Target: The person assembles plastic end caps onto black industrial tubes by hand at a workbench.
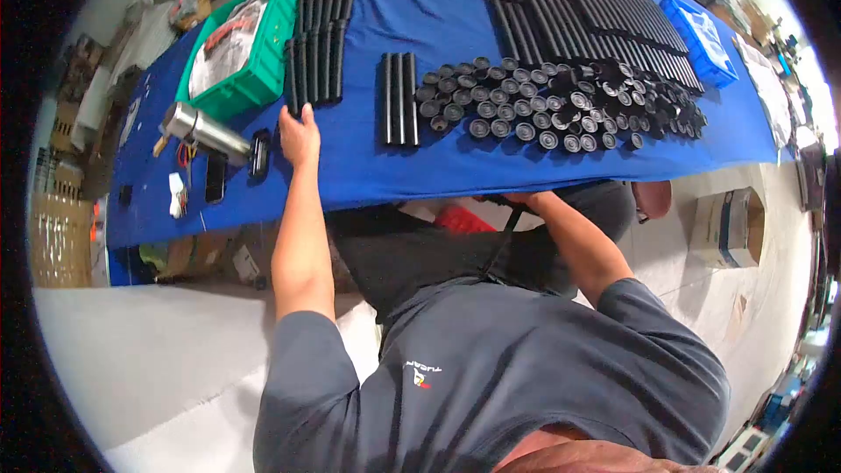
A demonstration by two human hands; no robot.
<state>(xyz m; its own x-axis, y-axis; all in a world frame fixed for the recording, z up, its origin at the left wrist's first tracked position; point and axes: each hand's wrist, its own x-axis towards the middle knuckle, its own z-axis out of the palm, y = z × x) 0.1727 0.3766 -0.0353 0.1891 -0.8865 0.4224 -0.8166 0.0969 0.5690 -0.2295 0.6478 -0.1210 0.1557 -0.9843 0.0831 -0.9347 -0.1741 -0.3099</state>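
Left hand (pixel 299 134) flat, fingers open, touching near end of short tube row (pixel 319 39) upper left. Right hand hidden under counter (pixel 420 166) edge, grip unknown. Three tubes (pixel 399 98) set apart at centre; caps (pixel 543 101) and big tube stack (pixel 578 13) upper right look untouched. Judged early.

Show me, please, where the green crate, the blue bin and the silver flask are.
green crate (pixel 263 79): head view, on its front wall.
blue bin (pixel 701 39): head view, on its inner floor.
silver flask (pixel 206 129): head view, on the middle of its body.
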